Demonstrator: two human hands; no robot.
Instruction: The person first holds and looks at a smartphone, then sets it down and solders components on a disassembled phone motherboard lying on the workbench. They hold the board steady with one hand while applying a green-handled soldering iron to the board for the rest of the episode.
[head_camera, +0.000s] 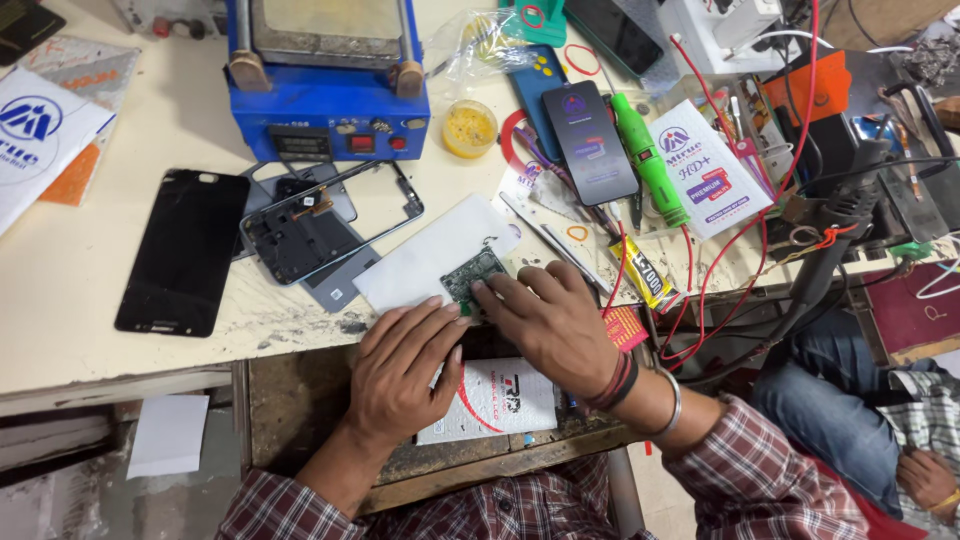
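A small green circuit board (474, 272) lies on a white sheet (430, 255) at the near edge of the workbench (70, 300). My left hand (405, 365) rests flat beside the board, fingertips touching its lower left side. My right hand (548, 325) presses fingers onto the board's right edge. Neither hand lifts it. Below my hands a white printed packet (500, 400) lies in an open drawer.
A black phone screen (185, 250) and an open phone frame (320, 225) lie to the left. A blue heating machine (325, 75) stands behind. A lit phone (590, 140), green tool (648, 160), glue tube (645, 272), red wires and a seated person's leg (850, 410) crowd the right.
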